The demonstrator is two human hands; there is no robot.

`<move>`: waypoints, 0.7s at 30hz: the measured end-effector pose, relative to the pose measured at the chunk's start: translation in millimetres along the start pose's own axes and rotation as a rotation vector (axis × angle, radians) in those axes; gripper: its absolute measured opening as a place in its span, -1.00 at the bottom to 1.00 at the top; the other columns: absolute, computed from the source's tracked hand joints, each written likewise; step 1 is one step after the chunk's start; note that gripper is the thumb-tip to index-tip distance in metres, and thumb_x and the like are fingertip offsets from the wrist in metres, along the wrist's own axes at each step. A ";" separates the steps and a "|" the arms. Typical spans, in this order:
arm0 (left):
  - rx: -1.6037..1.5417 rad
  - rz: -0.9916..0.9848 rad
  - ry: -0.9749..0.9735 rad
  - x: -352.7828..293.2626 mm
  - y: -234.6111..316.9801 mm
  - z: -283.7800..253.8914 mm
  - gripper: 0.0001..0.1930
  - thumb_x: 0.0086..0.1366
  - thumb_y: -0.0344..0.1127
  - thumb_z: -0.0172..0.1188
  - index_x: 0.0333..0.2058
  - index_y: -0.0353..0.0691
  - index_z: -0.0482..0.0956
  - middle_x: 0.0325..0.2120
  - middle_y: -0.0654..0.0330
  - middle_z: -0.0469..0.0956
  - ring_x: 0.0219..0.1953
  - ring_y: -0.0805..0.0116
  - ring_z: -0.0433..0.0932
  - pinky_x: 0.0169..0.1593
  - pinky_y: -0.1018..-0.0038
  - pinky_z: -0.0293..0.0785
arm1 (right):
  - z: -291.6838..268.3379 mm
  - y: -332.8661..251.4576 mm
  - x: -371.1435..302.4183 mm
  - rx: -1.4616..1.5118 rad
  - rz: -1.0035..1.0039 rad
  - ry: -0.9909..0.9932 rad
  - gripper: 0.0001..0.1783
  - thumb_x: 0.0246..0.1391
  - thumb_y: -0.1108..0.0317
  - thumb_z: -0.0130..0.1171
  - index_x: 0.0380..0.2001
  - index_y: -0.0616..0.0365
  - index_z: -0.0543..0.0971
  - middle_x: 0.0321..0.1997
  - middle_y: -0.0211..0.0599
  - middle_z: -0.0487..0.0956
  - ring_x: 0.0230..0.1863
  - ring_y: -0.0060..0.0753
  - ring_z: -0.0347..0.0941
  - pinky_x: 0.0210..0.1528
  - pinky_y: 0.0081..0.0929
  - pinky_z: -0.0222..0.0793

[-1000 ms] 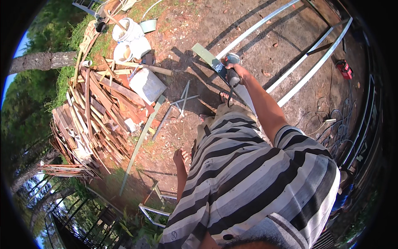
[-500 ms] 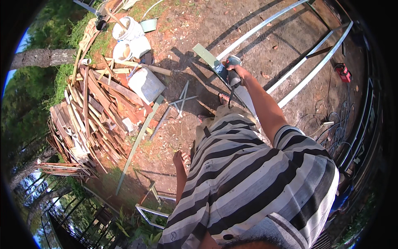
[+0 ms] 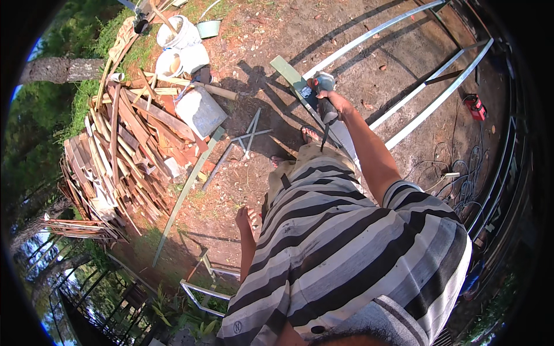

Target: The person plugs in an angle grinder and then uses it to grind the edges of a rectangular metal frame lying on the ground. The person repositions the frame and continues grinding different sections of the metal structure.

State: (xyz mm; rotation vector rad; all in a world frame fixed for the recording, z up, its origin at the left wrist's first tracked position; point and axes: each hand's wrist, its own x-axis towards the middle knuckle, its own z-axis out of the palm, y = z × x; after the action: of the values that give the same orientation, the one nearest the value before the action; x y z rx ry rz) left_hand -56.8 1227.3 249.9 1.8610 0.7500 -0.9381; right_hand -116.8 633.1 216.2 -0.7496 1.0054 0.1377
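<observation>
My right hand is wrapped around a dark corded angle grinder. The grinder is over a long, narrow plank, green at its far end and pale nearer to me; whether they touch I cannot tell. The tool's black cord runs back toward my trousers. My left hand hangs low at my left side with its fingers loosely apart and nothing in it. Below it is bare ground.
A pale metal frame lies at the right, with a red box-shaped device and coiled cables beyond it. Scrap wood is heaped at the left, near white buckets and a whitish container. Crossed metal strips lie ahead.
The grinder in my right hand has turned slightly and its cord hangs straighter. My left hand stays low at my side. The whole view has shifted a little.
</observation>
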 end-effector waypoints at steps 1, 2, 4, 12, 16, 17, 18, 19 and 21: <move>-0.003 -0.006 -0.003 0.8 -0.7 -0.2 -0.63 0.41 -0.17 0.07 0.10 -0.19 0.47 -0.14 0.03 0.62 -0.18 0.17 0.64 -0.12 0.30 0.59 | 2.4 0.7 -0.7 0.001 -0.001 0.003 -0.63 0.06 0.12 0.23 -0.28 0.24 0.55 -0.46 -0.16 0.61 -0.53 -0.24 0.55 -0.46 -0.32 0.48; 0.009 -0.014 0.005 0.9 -2.4 -0.5 -0.62 0.41 -0.16 0.07 0.12 -0.19 0.47 -0.11 0.01 0.60 -0.14 0.13 0.63 -0.09 0.27 0.59 | 5.2 1.8 -1.2 0.001 -0.001 0.005 -0.63 0.06 0.12 0.23 -0.27 0.25 0.55 -0.46 -0.16 0.60 -0.54 -0.24 0.55 -0.46 -0.32 0.49; -0.015 0.002 -0.035 2.3 0.4 -0.3 -0.61 0.41 -0.15 0.07 0.12 -0.20 0.47 -0.09 0.00 0.59 -0.12 0.12 0.63 -0.06 0.24 0.58 | 6.1 1.8 -2.5 -0.003 -0.002 0.021 -0.60 0.05 0.10 0.24 -0.25 0.25 0.53 -0.49 -0.16 0.59 -0.55 -0.23 0.54 -0.45 -0.30 0.49; -0.052 -0.028 -0.028 -0.6 -9.2 6.6 -0.68 0.46 -0.16 0.04 0.06 -0.18 0.53 -0.15 0.09 0.62 -0.17 0.26 0.62 -0.13 0.33 0.52 | 5.5 5.1 -7.6 0.064 0.006 0.059 -0.63 0.03 0.11 0.23 -0.31 0.24 0.54 -0.49 -0.14 0.59 -0.54 -0.18 0.55 -0.42 -0.26 0.50; -0.058 -0.056 -0.032 4.1 -18.0 -3.1 -0.69 0.45 -0.16 0.06 0.04 -0.17 0.53 -0.14 0.05 0.61 -0.15 0.21 0.62 -0.08 0.29 0.54 | 6.1 4.6 -9.3 0.051 -0.005 0.041 -0.59 -0.03 0.13 0.29 -0.29 0.30 0.56 -0.46 -0.13 0.61 -0.51 -0.18 0.57 -0.39 -0.25 0.53; -0.060 -0.066 -0.023 4.6 -20.1 -3.9 -0.69 0.44 -0.15 0.06 0.04 -0.17 0.53 -0.14 0.05 0.61 -0.14 0.20 0.62 -0.07 0.28 0.54 | 7.2 7.5 -10.1 0.020 -0.017 0.085 -0.57 -0.05 0.13 0.31 -0.27 0.31 0.56 -0.45 -0.13 0.61 -0.50 -0.18 0.58 -0.38 -0.25 0.53; -0.057 -0.052 -0.005 7.5 -20.6 -3.6 -0.67 0.41 -0.14 0.09 0.04 -0.17 0.54 -0.13 0.03 0.61 -0.13 0.18 0.63 -0.06 0.26 0.54 | 9.1 11.3 -10.8 -0.011 -0.029 0.130 -0.55 -0.07 0.14 0.33 -0.25 0.32 0.57 -0.45 -0.12 0.62 -0.49 -0.19 0.59 -0.37 -0.25 0.54; -0.063 -0.048 -0.005 7.7 -23.3 -5.4 -0.67 0.41 -0.14 0.10 0.04 -0.17 0.55 -0.12 0.03 0.61 -0.13 0.18 0.63 -0.06 0.26 0.54 | 11.7 17.6 -13.3 -0.044 -0.036 0.173 -0.53 -0.09 0.14 0.35 -0.23 0.33 0.57 -0.44 -0.11 0.62 -0.47 -0.19 0.60 -0.36 -0.25 0.55; -0.072 -0.041 -0.006 11.2 -26.8 -11.3 -0.66 0.40 -0.14 0.11 0.04 -0.17 0.55 -0.10 0.02 0.61 -0.13 0.18 0.63 -0.05 0.26 0.54 | 17.6 28.3 -16.3 -0.198 -0.099 0.270 -0.51 -0.15 0.13 0.39 -0.25 0.33 0.63 -0.40 -0.10 0.66 -0.44 -0.26 0.60 -0.35 -0.30 0.52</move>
State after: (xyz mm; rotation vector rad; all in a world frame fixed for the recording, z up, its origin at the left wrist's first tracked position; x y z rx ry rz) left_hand -68.8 1250.0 232.2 1.7855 0.8101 -0.9307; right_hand -125.5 669.0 220.5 -1.0164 1.2200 0.0503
